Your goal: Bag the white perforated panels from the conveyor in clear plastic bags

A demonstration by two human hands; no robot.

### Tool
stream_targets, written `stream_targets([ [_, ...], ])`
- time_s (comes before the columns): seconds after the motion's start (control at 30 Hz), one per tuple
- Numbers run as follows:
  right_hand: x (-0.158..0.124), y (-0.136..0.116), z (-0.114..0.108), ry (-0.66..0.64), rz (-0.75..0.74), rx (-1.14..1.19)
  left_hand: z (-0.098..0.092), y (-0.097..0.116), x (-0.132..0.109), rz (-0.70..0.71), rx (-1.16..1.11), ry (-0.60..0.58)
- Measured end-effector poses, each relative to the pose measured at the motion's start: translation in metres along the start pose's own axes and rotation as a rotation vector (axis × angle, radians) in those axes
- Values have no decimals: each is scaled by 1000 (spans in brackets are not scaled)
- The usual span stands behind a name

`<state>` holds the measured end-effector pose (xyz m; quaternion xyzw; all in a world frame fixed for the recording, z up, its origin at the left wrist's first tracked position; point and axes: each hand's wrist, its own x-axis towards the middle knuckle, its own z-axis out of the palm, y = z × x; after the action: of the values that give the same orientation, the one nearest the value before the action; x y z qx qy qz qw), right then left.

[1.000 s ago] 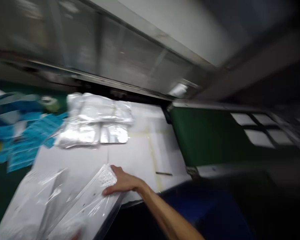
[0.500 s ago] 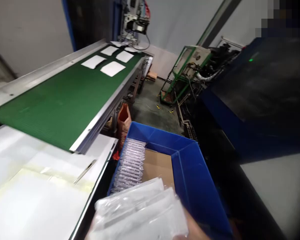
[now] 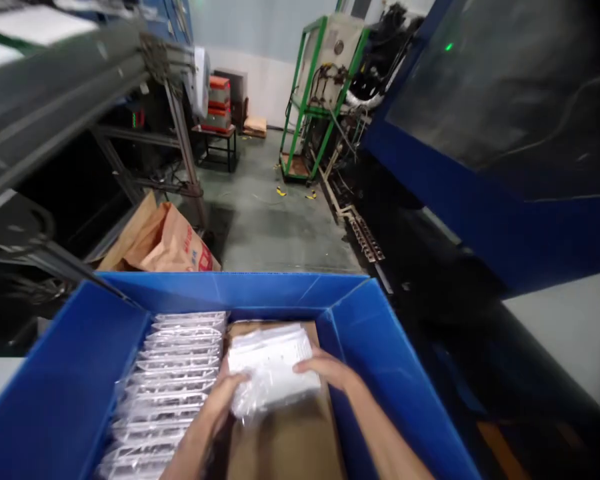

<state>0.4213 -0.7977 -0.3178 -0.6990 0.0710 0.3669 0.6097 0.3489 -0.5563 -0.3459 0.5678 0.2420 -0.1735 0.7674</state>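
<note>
Between my two hands is a small stack of white pieces in clear plastic bags [image 3: 273,363], low inside a blue box [image 3: 290,287]. My left hand [image 3: 227,390] grips the stack's left side, thumb on top. On the right side my right hand [image 3: 325,368] holds it, thumb over the top face and the other fingers mostly hidden behind. Brown cardboard [image 3: 285,440] lies under the stack on the box's right half. Along the left half runs a row of bagged white pieces [image 3: 175,387], standing on edge close together.
A metal conveyor frame [image 3: 80,87] with white sheets on it rises at upper left. Behind the box stands an open brown paper sack [image 3: 175,240]. A green-framed cart [image 3: 300,107] is farther back. A large blue machine [image 3: 455,153] fills the right side.
My view has turned right and down toward the box. The bagged stack has gone from near the camera in front of the box to down inside it, above the cardboard.
</note>
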Motion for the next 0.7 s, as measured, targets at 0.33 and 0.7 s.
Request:
stream_targets([
  [0.33, 88, 113, -1, 304, -200, -354, 6, -44, 84, 390, 324, 301],
  [0.7, 91, 103, 34, 251, -164, -307, 48, -65, 23, 469, 803, 633],
])
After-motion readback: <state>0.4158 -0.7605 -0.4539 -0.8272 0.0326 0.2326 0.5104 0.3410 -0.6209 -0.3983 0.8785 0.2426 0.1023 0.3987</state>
